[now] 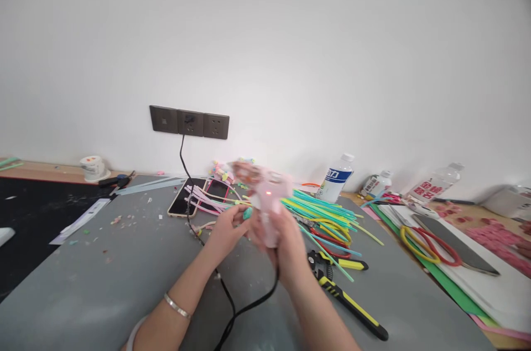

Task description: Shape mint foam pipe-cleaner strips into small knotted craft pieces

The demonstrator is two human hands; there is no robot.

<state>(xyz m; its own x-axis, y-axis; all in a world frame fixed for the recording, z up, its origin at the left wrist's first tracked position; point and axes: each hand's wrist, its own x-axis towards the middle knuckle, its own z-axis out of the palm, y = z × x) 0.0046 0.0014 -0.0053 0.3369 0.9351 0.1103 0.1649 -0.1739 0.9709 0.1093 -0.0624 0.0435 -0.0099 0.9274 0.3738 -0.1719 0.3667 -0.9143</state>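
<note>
My right hand [286,243] is wrapped round the handle of a pale pink glue gun [269,196], which is blurred by motion and shows a small red light. Its black cord [232,312] runs down past my wrists and up to the wall socket [189,122]. My left hand [227,228] pinches a small teal piece [248,212] close to the gun's nozzle. Just beyond my hands lies a heap of coloured straws [323,208] on the grey mat [103,279].
Black and yellow pliers [346,293] lie right of my right wrist. A phone [186,196] and pink straws sit behind my left hand. Water bottles [337,177] stand at the wall. Large scissors [440,240] rest on white and green sheets at right. A tape roll [93,168] at far left.
</note>
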